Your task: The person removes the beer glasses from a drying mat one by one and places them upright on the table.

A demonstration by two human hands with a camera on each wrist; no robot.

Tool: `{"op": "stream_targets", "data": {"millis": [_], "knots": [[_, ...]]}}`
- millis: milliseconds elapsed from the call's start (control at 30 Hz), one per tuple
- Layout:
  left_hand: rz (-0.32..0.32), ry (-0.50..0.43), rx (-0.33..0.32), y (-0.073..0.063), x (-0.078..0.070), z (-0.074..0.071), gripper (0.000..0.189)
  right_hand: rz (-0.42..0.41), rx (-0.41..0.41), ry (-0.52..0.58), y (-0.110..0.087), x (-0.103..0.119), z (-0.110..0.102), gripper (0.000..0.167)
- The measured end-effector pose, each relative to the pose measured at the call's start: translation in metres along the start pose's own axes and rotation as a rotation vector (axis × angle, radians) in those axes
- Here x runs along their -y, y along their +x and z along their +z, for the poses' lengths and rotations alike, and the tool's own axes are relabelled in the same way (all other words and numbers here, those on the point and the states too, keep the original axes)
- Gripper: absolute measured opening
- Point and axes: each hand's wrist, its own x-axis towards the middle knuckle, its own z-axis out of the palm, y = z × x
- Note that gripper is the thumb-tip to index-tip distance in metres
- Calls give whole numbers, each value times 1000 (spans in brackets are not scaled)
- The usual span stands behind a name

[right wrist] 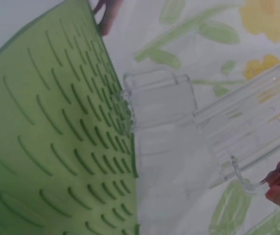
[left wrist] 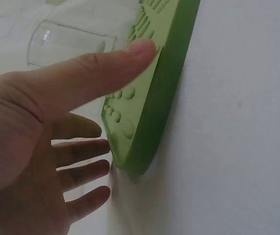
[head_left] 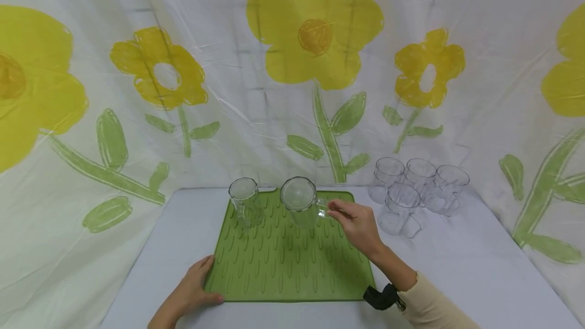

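My right hand [head_left: 358, 222] pinches the handle of a clear glass mug [head_left: 299, 207] and holds it above a green ribbed drying mat [head_left: 292, 273]. In the right wrist view, a gap shows between this held mug [right wrist: 252, 125] and the mat [right wrist: 57, 132]. Another glass mug [head_left: 245, 202] stands at the mat's back left, its handle [right wrist: 150, 76] visible in the right wrist view. At the mat's front left corner lies my left hand [head_left: 192, 286]. Its straight thumb [left wrist: 96, 73] reaches over the mat's front edge, and the other fingers extend along the left side.
Several more glass mugs [head_left: 402, 199] stand grouped on the white table [head_left: 439, 263] at the back right. A white curtain [head_left: 256, 131] with yellow flowers hangs behind the table. A black strap [head_left: 381, 297] sits by my right sleeve [head_left: 431, 301].
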Motion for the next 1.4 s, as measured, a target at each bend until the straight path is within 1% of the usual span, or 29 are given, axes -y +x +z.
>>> {"op": "stream_targets", "data": {"millis": [233,367,467,633,767,900,1000,1133,1267,1400], "knots": [[23,-90,-81,4,-6,0,96,-24,9,-16,1,-1,-2,25],[22,-139,-77,6,-13,-2,86,-39,1,-35,2,-1,-3,26],[30,-175,-76,8,-21,-4,79,-55,-4,-45,2,0,-3,27],[87,-273,-80,14,-37,-8,69,-91,-28,-56,4,1,-5,30],[153,-360,-54,20,-47,-8,63,-106,-39,-62,4,2,-7,31],[190,-406,6,24,-55,-9,62,-82,-26,-53,4,3,-9,30],[187,-435,56,25,-63,-11,63,-66,-17,-48,3,3,-10,28],[188,-476,101,26,-72,-16,62,-118,-28,-60,4,1,-11,30],[191,-514,110,30,-80,-20,61,-161,-37,-60,6,-1,-11,28],[156,-548,91,31,-88,-20,62,-170,-35,-59,5,-1,-12,21]]}}
